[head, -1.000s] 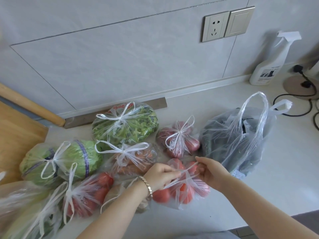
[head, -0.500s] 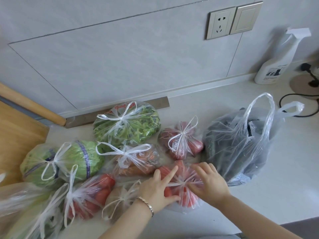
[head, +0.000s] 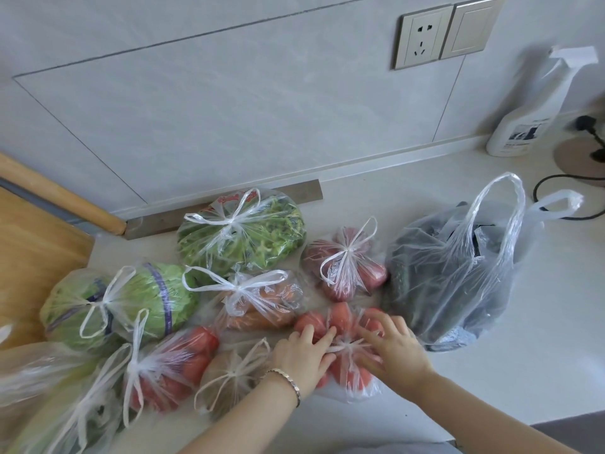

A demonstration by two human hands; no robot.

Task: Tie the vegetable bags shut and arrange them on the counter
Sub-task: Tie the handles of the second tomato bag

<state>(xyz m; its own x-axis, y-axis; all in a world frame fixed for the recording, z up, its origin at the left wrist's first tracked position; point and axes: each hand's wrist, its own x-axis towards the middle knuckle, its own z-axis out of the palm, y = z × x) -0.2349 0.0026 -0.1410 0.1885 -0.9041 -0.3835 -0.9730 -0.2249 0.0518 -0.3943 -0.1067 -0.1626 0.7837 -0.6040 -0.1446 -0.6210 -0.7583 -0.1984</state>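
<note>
A tied clear bag of tomatoes point(head: 340, 317) lies on the pale counter point(head: 540, 339) at the near middle. My left hand point(head: 301, 358) and my right hand point(head: 397, 350) rest flat on it with fingers spread, either side of its knot. To its right stands a large clear bag of dark green vegetables point(head: 451, 276), its handles loose and untied. Tied bags lie to the left and behind: leafy greens point(head: 242, 237), cabbage point(head: 131, 299), carrots point(head: 262, 299), red produce point(head: 347, 267), more tomatoes point(head: 173, 368) and a brown-filled bag point(head: 229, 378).
A wooden board point(head: 32, 244) lies at the far left. A white spray bottle point(head: 530, 119) and a black cable point(head: 556, 181) sit at the back right by the wall. The counter's front edge point(head: 491, 430) runs at the lower right.
My hands let go of the tomato bag's handles after pulling them tight and came down flat onto the bag. The view shifted slightly left.
</note>
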